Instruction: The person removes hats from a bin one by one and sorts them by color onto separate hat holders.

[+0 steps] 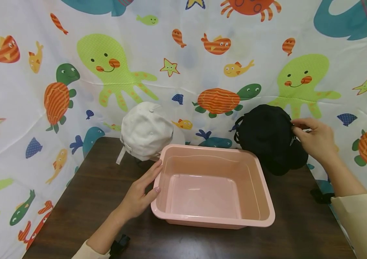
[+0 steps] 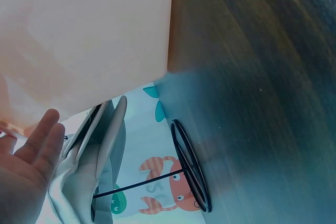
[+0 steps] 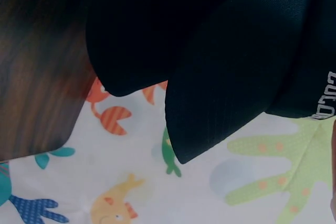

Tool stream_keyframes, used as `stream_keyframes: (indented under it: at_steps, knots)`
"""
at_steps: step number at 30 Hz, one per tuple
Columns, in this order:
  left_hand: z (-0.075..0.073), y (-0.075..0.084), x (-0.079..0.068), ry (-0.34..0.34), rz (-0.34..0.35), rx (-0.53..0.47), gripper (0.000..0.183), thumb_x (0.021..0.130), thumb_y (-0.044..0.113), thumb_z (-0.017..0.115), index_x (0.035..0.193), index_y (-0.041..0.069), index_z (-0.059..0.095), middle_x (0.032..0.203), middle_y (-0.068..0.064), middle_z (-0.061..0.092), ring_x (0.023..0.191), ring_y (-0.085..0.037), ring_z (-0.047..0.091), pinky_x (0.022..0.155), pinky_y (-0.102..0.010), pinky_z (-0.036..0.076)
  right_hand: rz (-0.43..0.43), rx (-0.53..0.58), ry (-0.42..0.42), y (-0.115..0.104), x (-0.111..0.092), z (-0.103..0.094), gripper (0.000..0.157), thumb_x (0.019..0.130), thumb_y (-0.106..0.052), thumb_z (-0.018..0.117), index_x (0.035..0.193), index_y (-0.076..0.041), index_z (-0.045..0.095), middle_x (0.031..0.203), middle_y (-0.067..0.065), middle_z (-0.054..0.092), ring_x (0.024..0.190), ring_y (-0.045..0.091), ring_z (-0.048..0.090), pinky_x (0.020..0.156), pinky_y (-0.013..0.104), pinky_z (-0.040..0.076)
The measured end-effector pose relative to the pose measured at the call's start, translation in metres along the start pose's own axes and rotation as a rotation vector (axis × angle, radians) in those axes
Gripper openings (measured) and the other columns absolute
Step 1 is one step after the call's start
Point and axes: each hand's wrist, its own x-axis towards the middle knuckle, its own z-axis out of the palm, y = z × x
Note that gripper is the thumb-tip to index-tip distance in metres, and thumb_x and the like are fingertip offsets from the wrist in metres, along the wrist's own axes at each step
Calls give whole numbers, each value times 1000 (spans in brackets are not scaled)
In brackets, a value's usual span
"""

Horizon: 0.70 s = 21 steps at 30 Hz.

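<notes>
My left hand (image 1: 141,196) rests against the left rim of a pink plastic tub (image 1: 214,222), its fingers nearly straight. In the left wrist view, the fingers (image 2: 38,148) touch the tub's outer wall (image 2: 100,30). Beyond that hand is a white cap (image 1: 146,131) on a thin black wire stand (image 2: 190,169). My right hand (image 1: 317,140) pinches the right side of a black cap (image 1: 264,135) at the back right. Two dark brims (image 3: 220,98) overlap in the right wrist view, with white lettering at the edge; most of the right hand is out of that view.
A dark wooden table (image 1: 99,194) carries the tub and the caps. Behind and around it hangs a white curtain (image 1: 189,21) printed with sea animals. Black wrist straps (image 1: 120,244) show at the sleeves.
</notes>
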Motion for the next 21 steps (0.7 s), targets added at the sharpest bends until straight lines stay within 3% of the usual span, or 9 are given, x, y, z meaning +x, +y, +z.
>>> stream_keyframes:
  at_steps: [1,4,7,9,11,18,21]
  knots:
    - [0,0,0,-1,-2,1,63,95,5,66,155,0,48,165,-14,40,153,-18,36,121,-21,26,-2,3,4,1,0,1,23,100,-7,64,118,2,76,93,-30,62,87,-24,45,74,0,35]
    - [0,0,0,0,-3,2,63,95,5,66,155,0,48,165,-14,40,153,-18,36,121,-21,26,-3,1,13,5,-1,4,23,99,-6,65,117,2,76,91,-35,56,86,-24,45,74,0,34]
    - [0,0,0,-14,-28,-6,63,95,6,65,155,0,48,166,-13,39,153,-18,35,121,-21,26,-5,0,13,10,-2,6,23,99,-4,66,118,4,76,97,-5,72,86,-25,44,75,0,34]
    - [0,1,-1,-17,-35,-11,63,95,6,66,155,0,47,166,-13,39,154,-18,35,122,-22,26,1,-9,7,13,-4,7,23,99,-4,66,118,5,75,102,15,74,86,-25,42,74,0,34]
    - [0,0,-1,-15,-31,-9,63,95,6,66,155,0,48,166,-13,39,154,-19,35,121,-21,26,9,-12,0,15,-6,8,23,99,-4,66,118,5,75,106,25,72,87,-25,41,75,0,33]
    - [0,1,0,-20,-44,-13,65,94,4,66,156,1,47,167,-12,38,154,-19,34,122,-22,26,64,-1,-43,24,-13,12,26,101,-11,68,122,2,76,110,22,73,90,-25,42,74,1,37]
    - [0,1,0,-21,-48,-17,65,95,4,67,156,1,47,167,-12,37,154,-20,34,122,-22,26,71,13,-43,28,-16,13,26,101,-13,70,122,1,76,101,-6,74,91,-26,43,75,2,38]
